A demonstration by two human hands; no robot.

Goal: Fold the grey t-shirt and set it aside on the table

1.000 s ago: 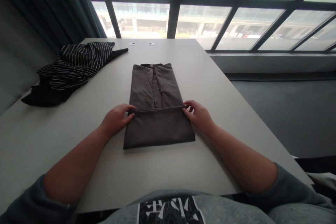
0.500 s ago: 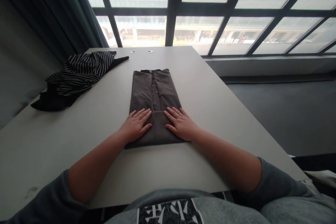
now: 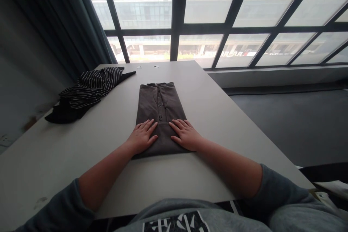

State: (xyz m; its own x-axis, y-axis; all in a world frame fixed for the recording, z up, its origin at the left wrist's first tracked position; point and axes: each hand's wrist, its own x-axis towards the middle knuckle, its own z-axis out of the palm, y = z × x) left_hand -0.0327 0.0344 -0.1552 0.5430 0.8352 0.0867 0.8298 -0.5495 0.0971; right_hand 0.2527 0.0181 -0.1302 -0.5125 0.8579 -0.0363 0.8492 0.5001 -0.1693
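A dark grey-brown shirt [image 3: 174, 102] lies folded into a long rectangle on the white table [image 3: 217, 116], its collar pointing away from me. Down its middle runs a strip with dark print or fastenings, too small to make out. My left hand [image 3: 141, 138] rests flat on the shirt's near left part, fingers spread. On the near right part my right hand [image 3: 186, 135] also lies flat, fingers stretched toward the middle. Both palms press on the cloth without gripping it. The shirt's near edge shows between my wrists.
A crumpled black garment with white stripes [image 3: 92, 87] lies at the table's left side. Behind the far edge stand large windows with dark frames [image 3: 175, 18]. A dark curtain [image 3: 67, 18] hangs at the left. Grey floor [image 3: 285, 127] shows to the right.
The view has tilted up slightly, so the table and shirt appear lower. Both hands stay flat on the folded shirt, which looks unchanged.
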